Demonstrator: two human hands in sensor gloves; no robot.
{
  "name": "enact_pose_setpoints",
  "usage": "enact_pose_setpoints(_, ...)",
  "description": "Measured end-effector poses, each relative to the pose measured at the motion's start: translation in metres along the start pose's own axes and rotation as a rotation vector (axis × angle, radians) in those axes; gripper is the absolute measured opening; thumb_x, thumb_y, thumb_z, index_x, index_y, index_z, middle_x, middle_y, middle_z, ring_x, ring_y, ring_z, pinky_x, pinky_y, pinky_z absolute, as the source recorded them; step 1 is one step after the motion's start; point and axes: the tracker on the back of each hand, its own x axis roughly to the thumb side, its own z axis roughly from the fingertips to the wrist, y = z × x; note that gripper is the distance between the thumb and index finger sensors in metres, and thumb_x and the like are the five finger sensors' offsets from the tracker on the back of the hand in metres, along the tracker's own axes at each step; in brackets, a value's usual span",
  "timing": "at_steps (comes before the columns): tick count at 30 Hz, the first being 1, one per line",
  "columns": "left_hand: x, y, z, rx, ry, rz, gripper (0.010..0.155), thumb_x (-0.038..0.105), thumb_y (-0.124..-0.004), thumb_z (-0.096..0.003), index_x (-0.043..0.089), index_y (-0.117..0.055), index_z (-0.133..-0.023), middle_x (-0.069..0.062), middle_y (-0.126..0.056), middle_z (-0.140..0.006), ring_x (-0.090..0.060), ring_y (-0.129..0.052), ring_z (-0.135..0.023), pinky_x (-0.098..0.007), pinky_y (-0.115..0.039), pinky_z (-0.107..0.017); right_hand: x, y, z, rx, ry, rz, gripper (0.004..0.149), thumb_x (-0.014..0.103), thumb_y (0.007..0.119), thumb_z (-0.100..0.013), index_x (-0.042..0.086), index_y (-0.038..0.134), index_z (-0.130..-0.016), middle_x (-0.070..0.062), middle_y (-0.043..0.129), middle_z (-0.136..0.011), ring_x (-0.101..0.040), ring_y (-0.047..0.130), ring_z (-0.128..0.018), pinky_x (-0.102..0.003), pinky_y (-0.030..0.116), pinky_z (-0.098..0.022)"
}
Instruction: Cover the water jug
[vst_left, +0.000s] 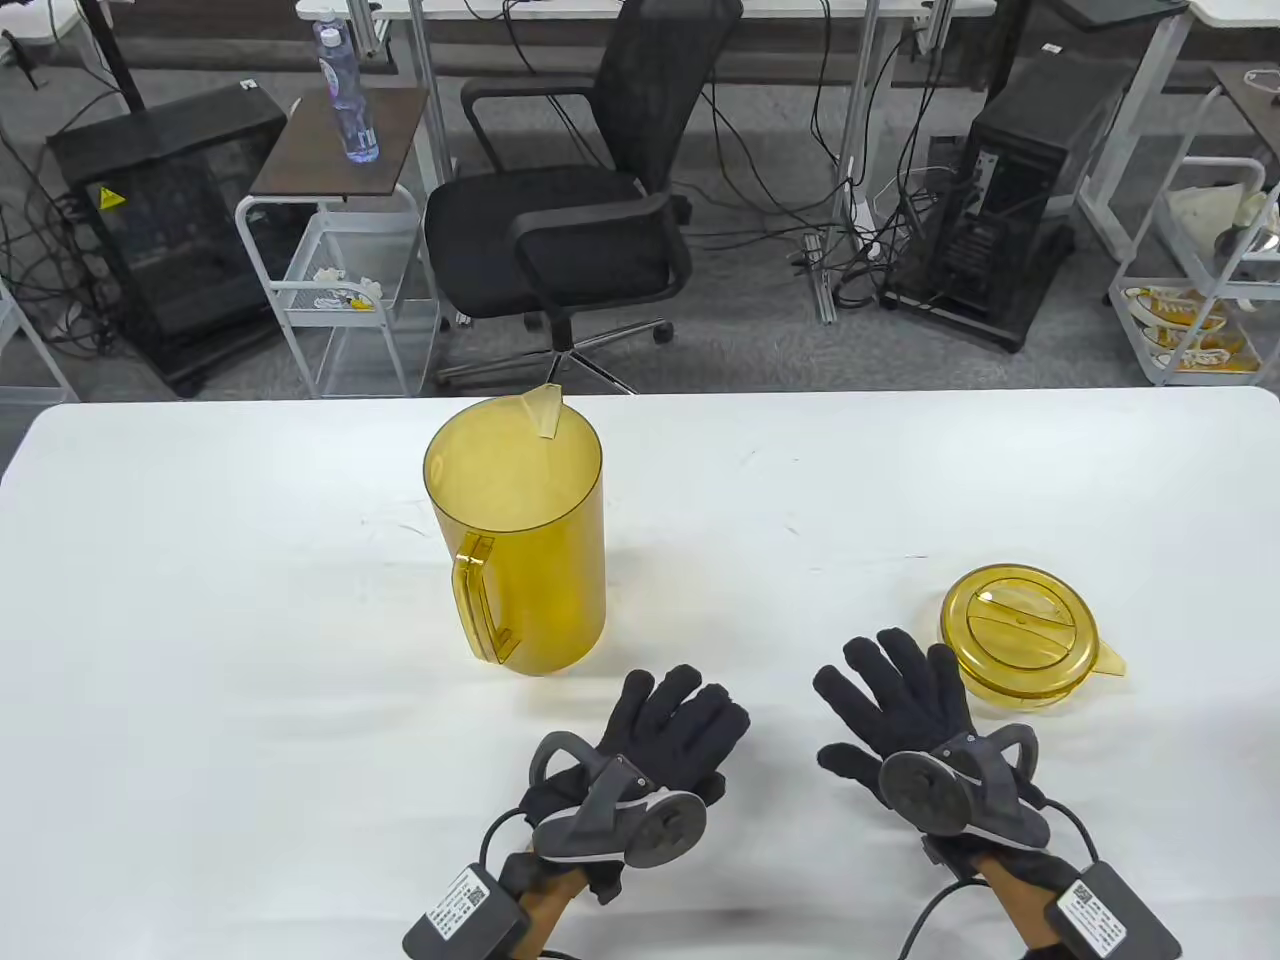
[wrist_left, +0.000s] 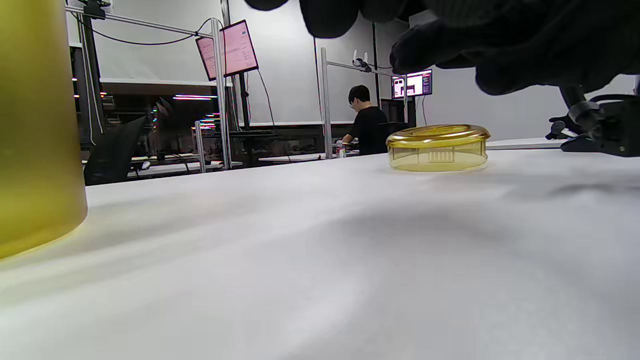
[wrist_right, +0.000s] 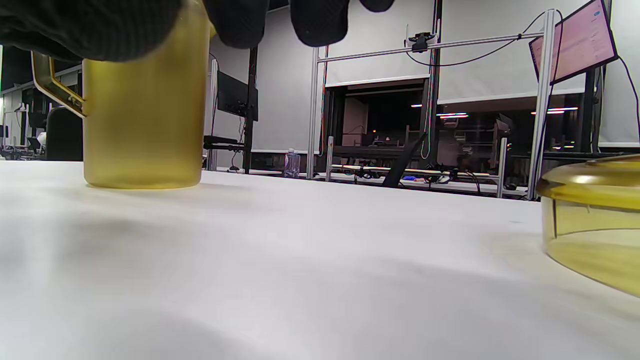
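Note:
A translucent yellow water jug (vst_left: 520, 540) stands upright and uncovered left of the table's middle, its handle facing me and its spout pointing away. It fills the left edge of the left wrist view as the jug (wrist_left: 35, 130) and stands at the left as the jug (wrist_right: 145, 115) in the right wrist view. Its yellow lid (vst_left: 1022, 636) lies flat at the right, also seen as the lid (wrist_left: 438, 147) and the lid (wrist_right: 595, 220). My left hand (vst_left: 665, 735) lies flat just below the jug, fingers straight, holding nothing. My right hand (vst_left: 895, 705) lies flat with spread fingers, just left of the lid, apart from it.
The white table (vst_left: 250, 620) ends at a far edge just behind the jug. Beyond it stand a black office chair (vst_left: 570, 210), a small cart with a water bottle (vst_left: 345, 95), computer towers and cables. A person sits at a far desk in the left wrist view.

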Motion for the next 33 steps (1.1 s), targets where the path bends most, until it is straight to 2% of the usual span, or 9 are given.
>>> enact_pose_setpoints(7,0.0,0.001,0.001,0.027,-0.005,0.0,0.068,0.05,-0.064,-0.0561,0.03,-0.043,-0.117,0.001,-0.048,-0.127,-0.031,-0.038,-0.119,-0.062,-0.038,-0.085,-0.009,-0.002,0.0,-0.02,0.027,0.007,0.069,0.059,0.072,-0.047,0.039,0.051,-0.11,-0.008,0.048,-0.122,-0.039,0.035,-0.112,-0.066,0.037,-0.076)
enact_pose_setpoints(11,-0.001,-0.001,0.0,0.028,-0.007,0.038,0.067,0.05,-0.064,-0.0563,0.029,-0.044,-0.117,-0.001,-0.049,-0.126,-0.031,-0.042,-0.118,-0.055,-0.037,-0.086,-0.014,-0.003,0.001,-0.029,0.036,0.011,0.067,0.059,0.073,-0.047,0.039,0.053,-0.109,-0.008,0.05,-0.122,-0.04,0.037,-0.111,-0.066,0.038,-0.076)
enact_pose_setpoints(15,-0.002,-0.002,0.001,0.033,-0.003,0.061,0.066,0.049,-0.064,-0.0564,0.028,-0.046,-0.116,-0.002,-0.051,-0.126,-0.03,-0.043,-0.118,-0.053,-0.037,-0.086,-0.024,-0.002,0.003,-0.03,0.07,0.017,0.067,0.058,0.073,-0.047,0.04,0.054,-0.109,-0.008,0.05,-0.121,-0.039,0.037,-0.111,-0.065,0.038,-0.077)
enact_pose_setpoints(28,-0.003,-0.005,0.0,0.017,0.004,0.108,0.066,0.049,-0.064,-0.0563,0.028,-0.046,-0.117,-0.002,-0.049,-0.126,-0.031,-0.042,-0.118,-0.055,-0.037,-0.086,-0.061,-0.003,0.004,-0.018,0.225,0.026,0.068,0.055,0.078,-0.047,0.039,0.054,-0.109,-0.009,0.052,-0.121,-0.04,0.04,-0.111,-0.066,0.04,-0.076)
enact_pose_setpoints(33,-0.003,-0.005,0.0,0.027,0.007,0.111,0.066,0.049,-0.064,-0.0563,0.029,-0.046,-0.116,-0.002,-0.049,-0.126,-0.031,-0.042,-0.118,-0.056,-0.037,-0.086,-0.079,-0.001,0.005,0.023,0.313,0.031,0.07,0.055,0.079,-0.047,0.036,0.054,-0.11,-0.01,0.054,-0.12,-0.041,0.042,-0.11,-0.066,0.041,-0.076)
